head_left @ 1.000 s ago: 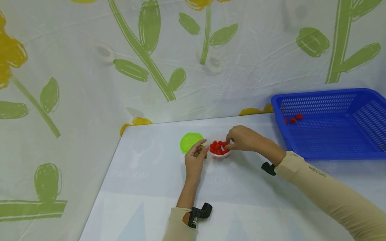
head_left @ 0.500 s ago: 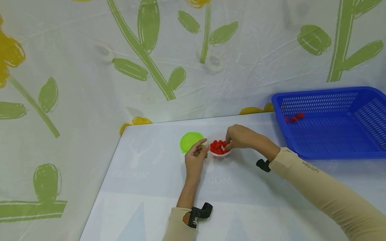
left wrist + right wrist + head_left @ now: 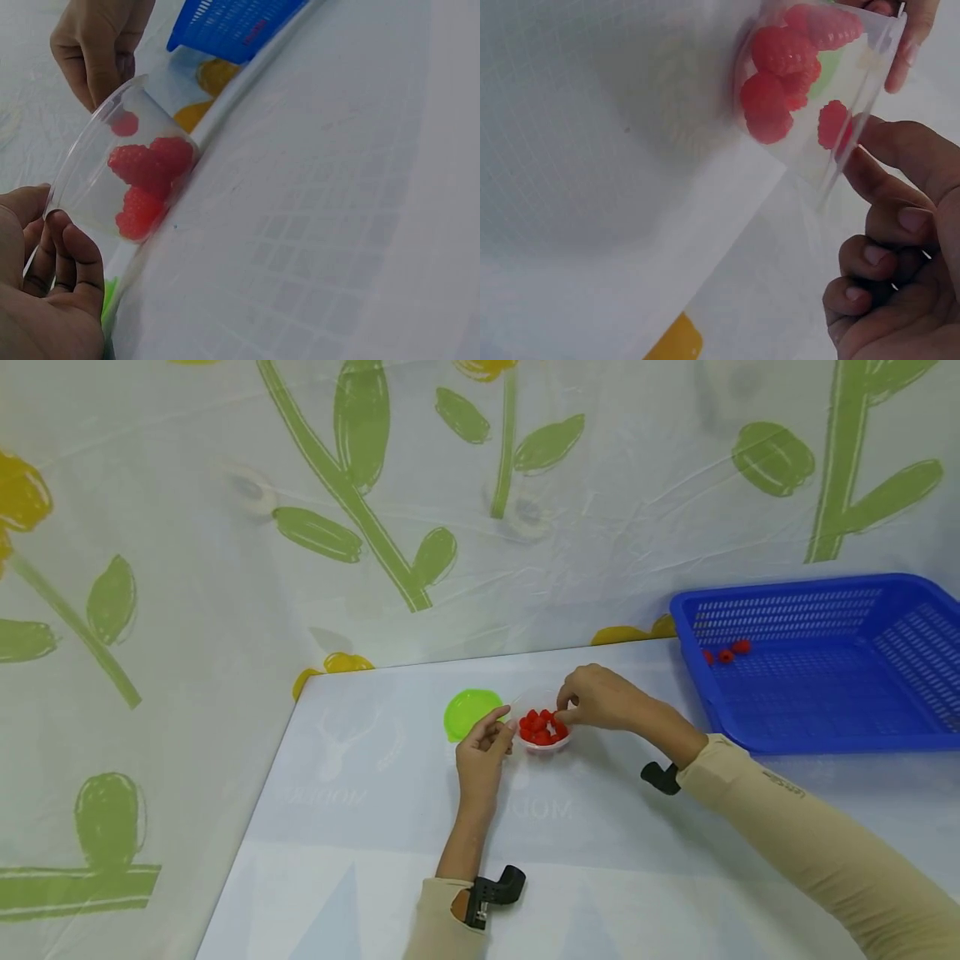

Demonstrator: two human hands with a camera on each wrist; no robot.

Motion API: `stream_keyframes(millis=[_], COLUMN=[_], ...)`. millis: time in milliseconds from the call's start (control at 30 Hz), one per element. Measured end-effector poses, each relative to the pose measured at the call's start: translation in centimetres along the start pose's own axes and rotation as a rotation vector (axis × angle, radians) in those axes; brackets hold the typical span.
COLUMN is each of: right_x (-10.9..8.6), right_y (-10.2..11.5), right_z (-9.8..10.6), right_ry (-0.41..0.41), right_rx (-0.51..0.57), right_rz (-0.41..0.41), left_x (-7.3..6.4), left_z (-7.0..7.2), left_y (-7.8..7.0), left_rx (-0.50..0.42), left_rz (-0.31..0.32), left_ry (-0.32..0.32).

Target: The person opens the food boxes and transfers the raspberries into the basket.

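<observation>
A clear plastic tub [image 3: 82, 180] with several raspberries [image 3: 542, 727] in it stands on the white table. My left hand [image 3: 482, 758] pinches the tub's rim between thumb and finger at its left side. Over the opposite side, my right hand [image 3: 600, 697] holds a single raspberry [image 3: 832, 124] between thumb and index finger, apart from those on the bottom. That raspberry shows through the clear wall in both wrist views. The other fingers of the right hand [image 3: 900, 240] are curled. Beside the tub, to the left, lies a bright green lid [image 3: 468, 712].
A blue plastic basket [image 3: 817, 750] stands at the right of the table, with a few red raspberries [image 3: 726, 656] in its left back corner. A flower-printed white sheet [image 3: 525, 568] hangs behind the table.
My right fingertips have lifted slightly within the tub's opening, with the raspberry between them. The left hand stays at the rim. The head view has shifted a little.
</observation>
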State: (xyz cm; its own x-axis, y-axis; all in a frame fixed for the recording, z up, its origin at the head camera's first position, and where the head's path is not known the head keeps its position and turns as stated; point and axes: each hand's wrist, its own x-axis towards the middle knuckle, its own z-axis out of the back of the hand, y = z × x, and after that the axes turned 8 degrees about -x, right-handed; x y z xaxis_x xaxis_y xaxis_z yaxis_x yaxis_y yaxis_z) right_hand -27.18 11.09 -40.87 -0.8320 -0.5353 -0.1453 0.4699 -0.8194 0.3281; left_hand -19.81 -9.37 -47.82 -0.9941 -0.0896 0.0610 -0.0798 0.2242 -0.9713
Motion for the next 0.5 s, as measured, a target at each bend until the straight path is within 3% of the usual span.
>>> stream_keyframes(millis=[200,500], right_x=[-1.2,-5.1], right_y=[-0.3,-1.2], right_z=[0.9,3.3], right_ry=[-0.087,-0.268], right_rx=[0.015,0.016], right_rz=[0.011,0.059], left_x=[0.2,0.1], left_z=[0.1,0.2], left_y=[0.2,0.6], left_rx=[0.012,0.007], left_rz=[0.001,0.012], left_ry=[0.002,-0.009])
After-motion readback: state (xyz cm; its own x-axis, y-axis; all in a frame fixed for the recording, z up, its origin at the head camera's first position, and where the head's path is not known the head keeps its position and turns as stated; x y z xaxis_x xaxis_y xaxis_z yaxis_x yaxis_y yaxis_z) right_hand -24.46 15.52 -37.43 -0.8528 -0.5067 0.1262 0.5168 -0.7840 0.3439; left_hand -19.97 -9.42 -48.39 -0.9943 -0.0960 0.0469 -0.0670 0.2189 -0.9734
